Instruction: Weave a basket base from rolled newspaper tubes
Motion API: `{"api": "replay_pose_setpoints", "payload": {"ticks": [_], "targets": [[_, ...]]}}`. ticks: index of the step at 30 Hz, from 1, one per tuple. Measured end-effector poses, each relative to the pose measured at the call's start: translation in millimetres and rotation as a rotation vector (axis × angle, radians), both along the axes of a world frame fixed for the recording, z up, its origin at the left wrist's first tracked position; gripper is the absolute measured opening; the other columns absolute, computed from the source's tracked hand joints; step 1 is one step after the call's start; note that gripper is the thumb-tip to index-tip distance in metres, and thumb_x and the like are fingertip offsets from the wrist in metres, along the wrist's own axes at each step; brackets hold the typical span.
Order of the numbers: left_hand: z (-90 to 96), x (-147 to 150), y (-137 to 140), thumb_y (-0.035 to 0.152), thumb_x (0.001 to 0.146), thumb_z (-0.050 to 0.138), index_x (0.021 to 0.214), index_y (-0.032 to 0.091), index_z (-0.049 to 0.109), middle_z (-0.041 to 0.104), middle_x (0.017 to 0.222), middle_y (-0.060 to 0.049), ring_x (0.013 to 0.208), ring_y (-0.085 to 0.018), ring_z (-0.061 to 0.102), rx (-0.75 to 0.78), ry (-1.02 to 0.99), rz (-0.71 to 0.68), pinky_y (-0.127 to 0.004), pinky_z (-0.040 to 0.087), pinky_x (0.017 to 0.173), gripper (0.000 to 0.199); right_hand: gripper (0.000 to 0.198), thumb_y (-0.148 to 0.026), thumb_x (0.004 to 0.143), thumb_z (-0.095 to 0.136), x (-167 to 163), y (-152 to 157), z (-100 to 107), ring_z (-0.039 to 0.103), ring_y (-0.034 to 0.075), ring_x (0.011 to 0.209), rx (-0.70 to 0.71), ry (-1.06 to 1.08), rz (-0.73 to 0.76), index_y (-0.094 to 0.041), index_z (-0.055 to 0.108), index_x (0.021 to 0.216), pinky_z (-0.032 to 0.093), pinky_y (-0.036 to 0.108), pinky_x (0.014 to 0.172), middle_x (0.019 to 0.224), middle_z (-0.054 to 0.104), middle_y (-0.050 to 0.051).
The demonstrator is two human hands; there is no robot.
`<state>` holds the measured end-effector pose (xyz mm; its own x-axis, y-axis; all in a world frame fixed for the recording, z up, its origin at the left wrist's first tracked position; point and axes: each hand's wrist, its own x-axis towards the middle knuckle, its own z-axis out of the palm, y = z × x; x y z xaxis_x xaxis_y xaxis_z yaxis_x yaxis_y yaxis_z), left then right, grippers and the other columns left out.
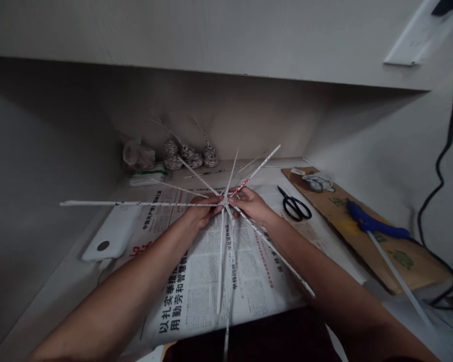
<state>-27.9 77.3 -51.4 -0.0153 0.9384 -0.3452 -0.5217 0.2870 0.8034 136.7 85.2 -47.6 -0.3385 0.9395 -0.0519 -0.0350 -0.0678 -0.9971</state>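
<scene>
Several thin rolled-newspaper sticks cross at one hub and spread out like spokes, held above the newspaper sheet. My left hand pinches the left side of that hub, beside a long stick pointing left. From the right, my right hand grips the hub too, its thumb by a stick with red print. Some fingertips of both hands are hidden behind the sticks. Black-handled scissors lie to the right of my right hand, apart from it.
Small woven gourd shapes stand at the back beside a plastic bag. A white power bank lies at left. At right, a blue glue gun rests on cardboard. A black cable hangs down the right wall.
</scene>
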Motion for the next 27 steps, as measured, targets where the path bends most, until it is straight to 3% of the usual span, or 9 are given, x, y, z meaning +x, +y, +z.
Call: {"api": "replay_pose_setpoints", "payload": {"ticks": [3, 6, 8, 11, 13, 19, 24, 27], "targets": [[1.0, -2, 2, -0.002, 0.066, 0.071, 0.062, 0.009, 0.067, 0.064, 0.063, -0.002, 0.053, -0.007, 0.058, -0.005, -0.018, 0.033, -0.012, 0.048, 0.044, 0.012, 0.035, -0.035, 0.069, 0.076, 0, 2, 1, 0.064, 0.013, 0.076, 0.218, -0.028, -0.043, -0.021, 0.065, 0.098, 0.052, 0.026, 0.069, 0.091, 0.071, 0.001], [2.7, -4, 5, -0.002, 0.067, 0.070, 0.058, 0.010, 0.063, 0.062, 0.060, -0.001, 0.052, -0.007, 0.057, 0.002, -0.021, 0.097, -0.012, 0.048, 0.045, 0.017, 0.029, -0.031, 0.068, 0.077, -2, -1, 3, 0.065, 0.015, 0.090, 0.339, -0.092, -0.084, -0.020, 0.067, 0.093, 0.049, 0.028, 0.086, 0.094, 0.071, 0.003], [3.5, -5, 6, -0.002, 0.066, 0.071, 0.057, 0.011, 0.060, 0.061, 0.060, 0.000, 0.053, -0.006, 0.057, 0.015, -0.025, 0.131, -0.012, 0.049, 0.047, 0.019, 0.033, -0.033, 0.069, 0.078, -6, -6, 6, 0.065, 0.015, 0.086, 0.290, -0.110, -0.065, -0.020, 0.067, 0.097, 0.051, 0.027, 0.079, 0.092, 0.071, 0.003], [3.4, -6, 6, -0.001, 0.064, 0.072, 0.060, 0.013, 0.060, 0.062, 0.063, 0.000, 0.056, -0.007, 0.058, 0.032, -0.027, 0.142, -0.014, 0.050, 0.049, 0.019, 0.048, -0.035, 0.068, 0.079, -10, -14, 9, 0.065, 0.013, 0.068, 0.108, -0.038, 0.025, -0.025, 0.061, 0.112, 0.048, 0.023, 0.055, 0.088, 0.069, 0.000], [2.6, -6, 4, -0.002, 0.064, 0.071, 0.061, 0.013, 0.062, 0.063, 0.064, -0.001, 0.057, -0.008, 0.059, 0.028, -0.025, 0.128, -0.015, 0.051, 0.050, 0.017, 0.054, -0.033, 0.067, 0.080, -10, -16, 10, 0.061, 0.011, 0.059, 0.007, 0.011, 0.101, -0.027, 0.059, 0.116, 0.046, 0.022, 0.049, 0.085, 0.068, -0.001], [1.9, -3, -4, 0.000, 0.062, 0.071, 0.061, 0.011, 0.065, 0.065, 0.063, -0.003, 0.056, -0.009, 0.059, 0.016, 0.004, 0.061, -0.017, 0.051, 0.049, 0.012, 0.036, -0.035, 0.065, 0.080, 10, -11, 16, 0.056, 0.010, 0.048, -0.138, -0.067, 0.181, -0.021, 0.062, 0.093, 0.040, 0.021, 0.040, 0.072, 0.065, -0.002], [3.2, 0, -8, 0.005, 0.059, 0.074, 0.064, 0.009, 0.068, 0.065, 0.061, -0.003, 0.049, -0.008, 0.057, 0.037, 0.060, -0.011, -0.015, 0.046, 0.042, 0.008, 0.037, -0.036, 0.059, 0.083, 10, -8, 18, 0.060, 0.012, 0.062, 0.019, -0.045, -0.088, -0.019, 0.058, 0.080, 0.047, 0.023, 0.054, 0.071, 0.064, -0.002], [2.2, 3, -10, 0.010, 0.058, 0.076, 0.066, 0.008, 0.069, 0.064, 0.058, -0.002, 0.044, -0.008, 0.055, 0.044, 0.152, -0.062, -0.015, 0.043, 0.038, 0.011, 0.037, -0.038, 0.059, 0.082, 2, -6, 14, 0.057, 0.012, 0.062, 0.120, -0.132, -0.115, -0.019, 0.059, 0.082, 0.045, 0.023, 0.056, 0.071, 0.063, -0.003]]}}
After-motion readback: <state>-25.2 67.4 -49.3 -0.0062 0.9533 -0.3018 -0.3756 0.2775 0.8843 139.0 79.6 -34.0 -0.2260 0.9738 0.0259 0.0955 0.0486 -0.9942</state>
